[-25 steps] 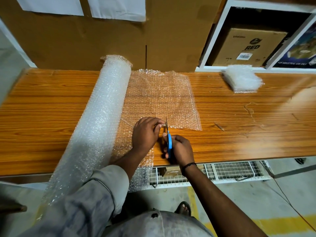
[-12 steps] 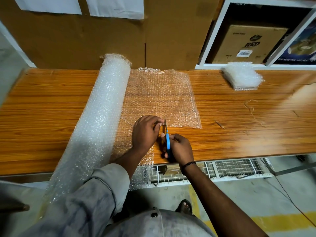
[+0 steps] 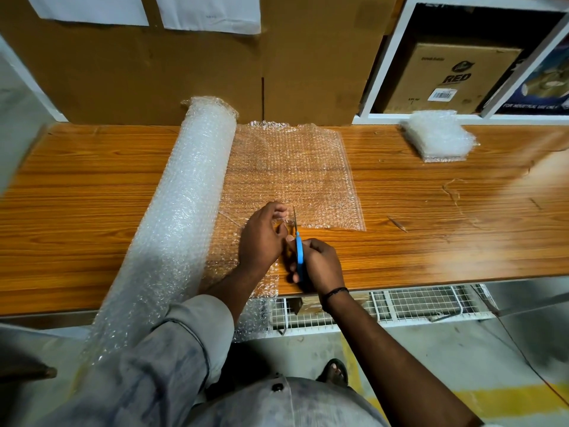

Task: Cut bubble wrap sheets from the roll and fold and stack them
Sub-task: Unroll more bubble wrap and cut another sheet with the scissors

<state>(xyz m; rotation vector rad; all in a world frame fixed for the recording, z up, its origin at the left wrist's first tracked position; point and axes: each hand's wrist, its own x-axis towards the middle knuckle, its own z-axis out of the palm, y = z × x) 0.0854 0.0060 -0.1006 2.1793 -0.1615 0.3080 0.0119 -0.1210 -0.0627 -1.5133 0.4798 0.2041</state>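
Brown cardboard sheeting (image 3: 138, 75) stood behind the wooden table (image 3: 431, 248), and a white shelf unit (image 3: 385, 63) by the far right corner held a printed cardboard box (image 3: 446, 78). The bubble wrap roll (image 3: 184, 211) lay left of the middle, running from the table's far edge out past its near edge. An unrolled sheet (image 3: 292, 167) spread flat to the right of the roll, wide at the far side and narrowing to a strip that hung over the near edge.

Your left hand (image 3: 261, 238) rested on that sheet, its fingers (image 3: 277, 211) curled and pinching the wrap just beside the blades. Your right hand (image 3: 321, 263) gripped the blue-handled scissors (image 3: 299, 251) with its fingers wrapped around the handle. The blades pointed toward the far edge and met the sheet's cut edge; you could not tell whether they were parted.

A stack of folded sheets (image 3: 437, 137) sat by the far edge toward the right corner, well apart from the roll. A white wire rack (image 3: 400, 303) showed below the near edge.
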